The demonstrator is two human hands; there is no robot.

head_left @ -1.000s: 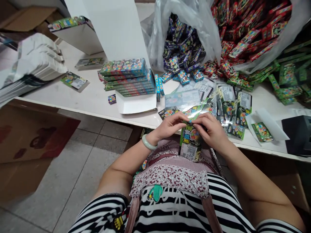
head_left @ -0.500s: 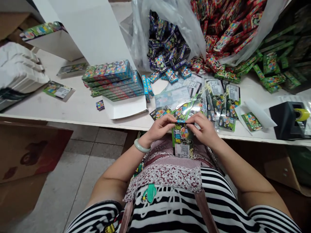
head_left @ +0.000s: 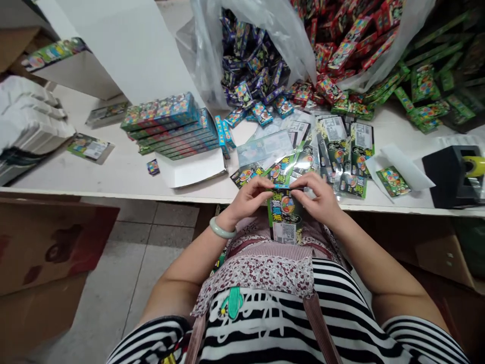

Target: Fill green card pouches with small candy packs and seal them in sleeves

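Observation:
Between my two hands hangs a green-and-black printed packet (head_left: 286, 208), just past the table's front edge, with a thin light-blue strip (head_left: 281, 186) along its top. My left hand (head_left: 254, 196) pinches the top left corner between thumb and fingers. At the top right corner my right hand (head_left: 315, 196) does the same. More printed packets (head_left: 335, 151) in clear sleeves lie on the table beyond my hands. To their left, rows of small colourful boxes (head_left: 162, 119) are stacked in an open white box (head_left: 199, 168).
Clear plastic bags hold purple boxes (head_left: 257, 60) and red boxes (head_left: 350, 45). Green boxes (head_left: 426, 91) are piled at the right, behind a black tape dispenser (head_left: 450, 174). White stacks (head_left: 30, 116) stand at the left. Cardboard (head_left: 49, 242) is below the table's edge.
The view has shifted slightly, so the table's contents appear displaced. Both hands keep their pinch on the packet, with little visible change.

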